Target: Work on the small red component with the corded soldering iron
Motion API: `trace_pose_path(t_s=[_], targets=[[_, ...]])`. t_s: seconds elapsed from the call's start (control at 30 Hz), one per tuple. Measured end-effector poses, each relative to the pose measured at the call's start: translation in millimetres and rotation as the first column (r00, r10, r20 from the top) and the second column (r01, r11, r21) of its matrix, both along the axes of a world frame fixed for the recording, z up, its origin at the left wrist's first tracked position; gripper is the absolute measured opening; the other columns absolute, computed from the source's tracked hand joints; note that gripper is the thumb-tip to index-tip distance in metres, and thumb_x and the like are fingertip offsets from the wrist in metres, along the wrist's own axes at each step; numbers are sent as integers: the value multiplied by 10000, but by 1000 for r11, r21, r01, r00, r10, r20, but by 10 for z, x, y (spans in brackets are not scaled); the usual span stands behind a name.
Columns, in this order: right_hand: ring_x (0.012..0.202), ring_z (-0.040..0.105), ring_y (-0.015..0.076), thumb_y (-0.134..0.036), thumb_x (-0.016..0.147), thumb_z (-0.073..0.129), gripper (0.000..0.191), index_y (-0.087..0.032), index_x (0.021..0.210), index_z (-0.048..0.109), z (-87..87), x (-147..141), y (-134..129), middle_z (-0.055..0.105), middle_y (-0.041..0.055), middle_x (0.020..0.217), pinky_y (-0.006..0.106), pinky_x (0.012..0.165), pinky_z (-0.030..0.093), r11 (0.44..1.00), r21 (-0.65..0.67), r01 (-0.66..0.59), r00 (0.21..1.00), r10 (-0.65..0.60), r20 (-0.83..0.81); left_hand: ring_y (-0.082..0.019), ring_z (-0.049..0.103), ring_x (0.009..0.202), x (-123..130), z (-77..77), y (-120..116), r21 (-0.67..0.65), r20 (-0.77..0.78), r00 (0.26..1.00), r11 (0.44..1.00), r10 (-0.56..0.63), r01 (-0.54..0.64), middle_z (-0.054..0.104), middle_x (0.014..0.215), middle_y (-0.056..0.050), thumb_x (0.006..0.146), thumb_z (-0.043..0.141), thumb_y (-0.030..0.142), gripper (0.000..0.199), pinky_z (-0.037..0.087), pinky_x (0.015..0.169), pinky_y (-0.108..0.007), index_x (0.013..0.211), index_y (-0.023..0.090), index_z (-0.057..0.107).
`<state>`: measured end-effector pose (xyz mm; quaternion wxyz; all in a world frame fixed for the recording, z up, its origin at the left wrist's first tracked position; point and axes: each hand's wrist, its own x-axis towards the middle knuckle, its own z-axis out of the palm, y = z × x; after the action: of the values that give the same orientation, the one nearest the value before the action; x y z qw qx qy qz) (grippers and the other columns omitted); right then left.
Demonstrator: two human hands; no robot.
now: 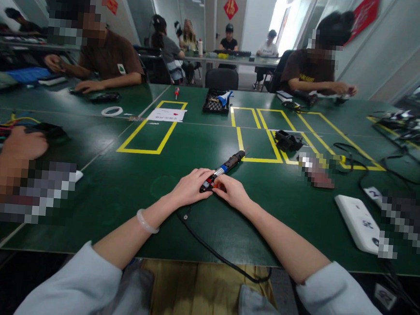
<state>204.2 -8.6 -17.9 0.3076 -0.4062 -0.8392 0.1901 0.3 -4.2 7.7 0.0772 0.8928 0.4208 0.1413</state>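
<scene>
A slim, opened electrical device [227,165] lies slantwise on the green table in front of me, its far end pointing away and to the right. Black casing, a blue band, a silver section and some red parts show along it. My left hand [192,187] is closed around the near end from the left. From the right, my right hand [232,190] pinches at red parts near that same end; the fingertips partly hide what they grip. A black cable [210,249] hangs in a loop over the table's front edge below my hands.
Yellow tape outlines [166,138] mark the table [101,192]. A black parts tray [210,101] stands at the back, and a black clamp-like object [288,140] sits right of centre. A white power bank [357,222] lies right. A co-worker's hand [24,145] works at left.
</scene>
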Motion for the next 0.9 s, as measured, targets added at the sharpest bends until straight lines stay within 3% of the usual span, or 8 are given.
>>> trace_pose_path(t_s=[0.33,0.57,0.73,0.9], targets=[[769,554,160,-281,936,513,148,-182,868,599,45,32,-38,625,44,834,264,729,424,1000,3,-16,999,16,-34,-269,512,1146,163,10,-17,100,-91,994,994,63,-54,506,1341,-105,910,494,454,595,455,949,-382,1439,215,362],[883,583,172,-285,961,480,164,-193,935,613,70,33,-50,649,56,943,285,829,443,999,-15,-48,998,48,-42,-266,536,1058,237,4,-25,137,-154,979,984,133,-112,528,1252,-128,917,479,449,580,469,855,-375,1438,218,374],[899,585,169,-290,972,456,174,-198,974,605,90,56,-47,642,56,986,280,834,445,999,-3,-50,996,50,-70,-272,525,1057,175,15,11,153,-162,976,981,147,-122,527,1246,-130,920,469,468,573,457,855,-378,1437,236,383],[846,571,164,-299,976,452,199,-194,930,614,96,85,-32,612,46,891,271,794,437,1000,-5,-28,999,28,-27,-287,510,1105,-50,13,149,171,-191,954,965,231,-200,516,1275,-123,924,460,492,587,432,894,-374,1448,240,371]])
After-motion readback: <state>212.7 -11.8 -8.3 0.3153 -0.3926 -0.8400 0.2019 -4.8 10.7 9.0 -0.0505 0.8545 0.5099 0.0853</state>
